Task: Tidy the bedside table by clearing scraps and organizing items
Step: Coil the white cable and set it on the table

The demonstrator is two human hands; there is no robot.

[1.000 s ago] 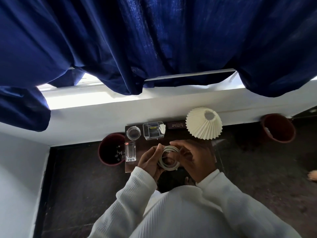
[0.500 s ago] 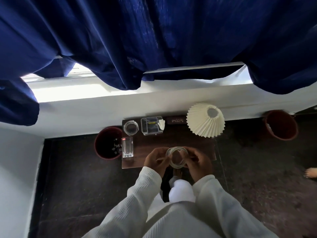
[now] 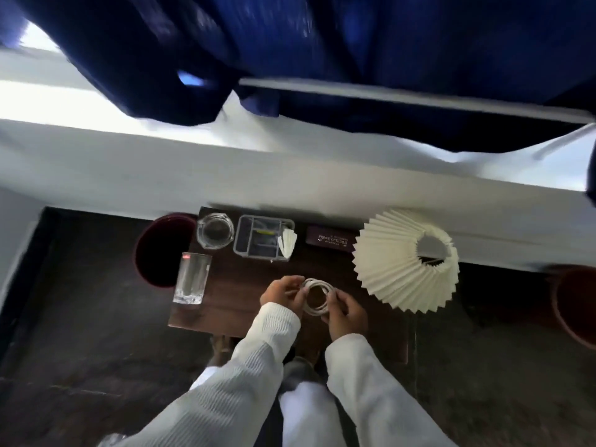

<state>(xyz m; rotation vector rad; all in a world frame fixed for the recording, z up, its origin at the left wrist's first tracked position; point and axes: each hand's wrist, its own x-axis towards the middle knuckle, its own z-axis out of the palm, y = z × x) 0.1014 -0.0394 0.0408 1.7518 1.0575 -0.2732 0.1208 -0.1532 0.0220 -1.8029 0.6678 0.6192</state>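
Cable: your coiled white cable point(image 3: 316, 296) sits above the desk point(image 3: 238, 285), between your hands.
Left grip: your left hand point(image 3: 281, 293) pinches the coil's left side.
Right grip: your right hand point(image 3: 346, 312) clasps its right side.
Neighbours: glass tumbler point(image 3: 191, 279) left, pleated lampshade point(image 3: 408, 262) right.

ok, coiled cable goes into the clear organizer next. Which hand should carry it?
Left, probably. Both hands grip the coiled cable, but the left hand sits nearer the clear organizer, up and left of the coil. The right hand would have to cross over.
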